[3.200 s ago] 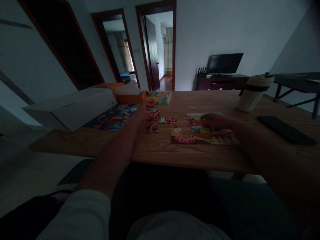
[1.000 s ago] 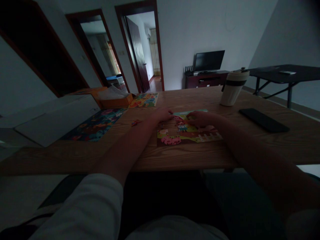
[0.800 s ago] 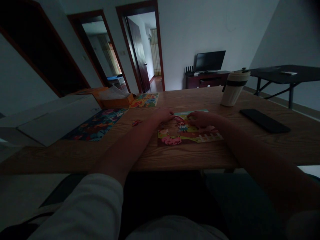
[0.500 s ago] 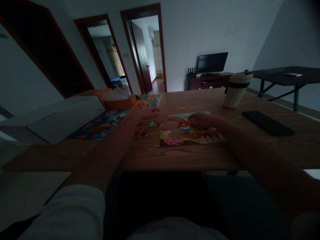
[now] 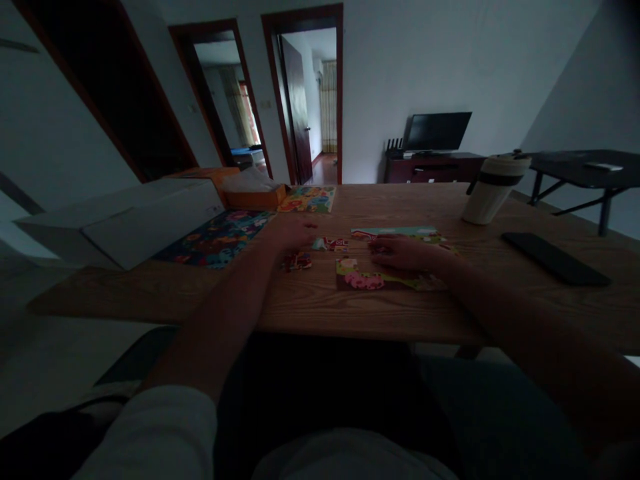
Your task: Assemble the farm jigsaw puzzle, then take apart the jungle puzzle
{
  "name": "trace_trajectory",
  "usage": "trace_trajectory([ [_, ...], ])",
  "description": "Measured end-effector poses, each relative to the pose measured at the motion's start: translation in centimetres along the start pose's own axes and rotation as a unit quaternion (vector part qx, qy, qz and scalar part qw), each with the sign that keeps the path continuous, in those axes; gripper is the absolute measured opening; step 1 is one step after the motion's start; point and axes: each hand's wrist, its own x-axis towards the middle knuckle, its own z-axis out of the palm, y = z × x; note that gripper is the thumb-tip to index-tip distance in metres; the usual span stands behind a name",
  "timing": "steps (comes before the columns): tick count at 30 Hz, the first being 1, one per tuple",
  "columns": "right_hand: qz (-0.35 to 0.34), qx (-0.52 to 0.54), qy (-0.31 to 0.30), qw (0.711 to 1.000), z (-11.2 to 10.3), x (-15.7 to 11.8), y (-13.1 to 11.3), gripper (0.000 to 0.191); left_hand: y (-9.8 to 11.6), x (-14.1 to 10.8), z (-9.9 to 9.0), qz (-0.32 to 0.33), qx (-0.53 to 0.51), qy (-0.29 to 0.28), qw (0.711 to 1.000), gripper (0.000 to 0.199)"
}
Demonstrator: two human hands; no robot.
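While the right hand (image 5: 403, 252) lies palm down across the multicoloured, flat jigsaw with a pink spotted animal (image 5: 365, 280) in its lower left corner, its fingers bend toward the picture's left part, and from where I stand I cannot tell whether they pinch anything. The left hand (image 5: 294, 233) is held out to the left of the jigsaw with its fingers slightly curled; whether a piece is caught in them is too dim to make out. Between the two hands lies a small group of red-and-white jigsaw pieces (image 5: 336, 245), apart from the jigsaw, and just below the left hand sits a cluster of dark red jigsaw pieces (image 5: 300, 261). All of it rests on a brown wood-grained table (image 5: 320, 313). Farther left, I see a dark blue picture sheet with bright figures (image 5: 220, 241), a long white box (image 5: 155, 217) beside it, an orange open box with clear plastic in it (image 5: 260, 199), and a yellow picture sheet (image 5: 311, 199). Over on the right stand a cream tumbler with a dark band (image 5: 490, 200) and, nearer the edge, a flat black oblong object (image 5: 555, 258). Beyond, a black television (image 5: 439, 131) faces the table from a dark red cabinet (image 5: 435, 168).
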Motion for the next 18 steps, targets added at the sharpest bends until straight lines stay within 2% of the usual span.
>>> trace_trajectory([
  [4, 0.012, 0.002, -0.008, 1.0, 0.0, 0.1, 0.3, 0.053, 1.9, -0.5, 0.6, 0.063, 0.01, -0.038, 0.997, 0.056],
  [9, 0.016, 0.004, -0.024, 1.0, -0.4, 0.2, 0.5, 0.049, 2.5, -0.7, 0.9, 0.094, -0.005, -0.075, 0.993, 0.04],
  [13, 0.031, 0.002, -0.03, 0.999, -0.4, 0.2, 1.1, 0.044, 2.6, -0.5, 0.9, 0.084, 0.005, -0.05, 0.995, 0.044],
  [18, 0.033, -0.002, -0.037, 0.999, -0.5, 0.2, 1.4, 0.043, 2.1, 0.0, 1.6, 0.023, 0.018, -0.006, 1.0, 0.05],
])
